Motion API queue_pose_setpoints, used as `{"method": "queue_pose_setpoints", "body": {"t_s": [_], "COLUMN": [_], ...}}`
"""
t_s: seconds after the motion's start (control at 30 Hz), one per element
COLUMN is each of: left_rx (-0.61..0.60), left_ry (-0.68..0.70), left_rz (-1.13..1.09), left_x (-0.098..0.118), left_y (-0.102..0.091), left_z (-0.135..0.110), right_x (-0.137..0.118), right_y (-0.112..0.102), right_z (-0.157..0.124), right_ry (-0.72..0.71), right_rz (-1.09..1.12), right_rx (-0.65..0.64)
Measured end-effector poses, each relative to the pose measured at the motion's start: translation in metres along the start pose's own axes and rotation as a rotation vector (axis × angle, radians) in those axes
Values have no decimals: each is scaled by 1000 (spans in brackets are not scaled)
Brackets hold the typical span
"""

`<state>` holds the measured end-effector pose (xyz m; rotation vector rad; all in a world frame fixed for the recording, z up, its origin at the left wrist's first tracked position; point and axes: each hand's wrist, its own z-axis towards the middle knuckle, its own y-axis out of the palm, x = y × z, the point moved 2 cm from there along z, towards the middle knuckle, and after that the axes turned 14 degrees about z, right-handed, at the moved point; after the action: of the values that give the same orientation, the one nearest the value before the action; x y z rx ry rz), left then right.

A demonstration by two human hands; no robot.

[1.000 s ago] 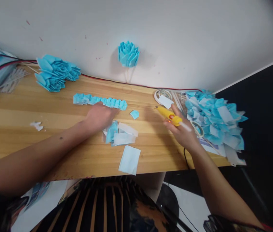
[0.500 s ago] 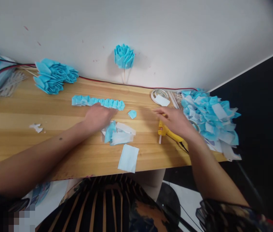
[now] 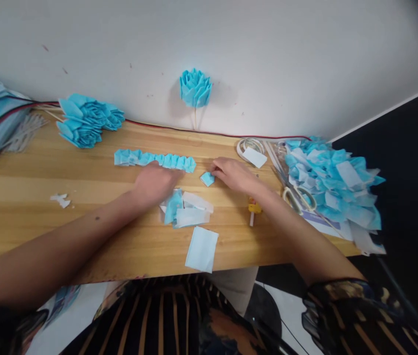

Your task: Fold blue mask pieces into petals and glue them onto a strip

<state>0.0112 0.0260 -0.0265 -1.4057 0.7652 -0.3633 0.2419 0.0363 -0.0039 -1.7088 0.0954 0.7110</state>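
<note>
- A wooden table [image 3: 87,177] is backed by a pale wall [image 3: 268,64].
- A small folded blue piece [image 3: 206,178], beside a pleated blue strip [image 3: 129,158], is pinched by the right hand [image 3: 233,173].
- The strip is overlapped by the left hand [image 3: 156,182]; its grip cannot be told.
- The yellow glue gun [image 3: 254,206] is partly hidden by the right forearm [image 3: 297,227].

Single head cam looks fwd/down on nearby desk [image 3: 90,175], wall [image 3: 268,74] behind.

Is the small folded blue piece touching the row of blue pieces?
Apart. In the head view, wooden tabletop shows between the small folded blue piece and the right end of the row of blue pieces.
</note>
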Motion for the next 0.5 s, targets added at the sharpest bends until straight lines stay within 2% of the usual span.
{"method": "queue_pose_setpoints", "body": {"t_s": [0.2,0.33,0.5], "left_rx": [-4,12,42], "left_ry": [8,9,16], "left_rz": [-26,-45,-37], "left_x": [-1,-1,-2], "left_y": [-3,-2,2], "left_z": [1,1,2], "right_x": [-13,-20,-22], "right_y": [-15,-16,-16], "right_z": [13,25,36], "right_ry": [-179,-280,-319], "right_rz": [-114,-203,-231], "right_rx": [48,21,-29]}}
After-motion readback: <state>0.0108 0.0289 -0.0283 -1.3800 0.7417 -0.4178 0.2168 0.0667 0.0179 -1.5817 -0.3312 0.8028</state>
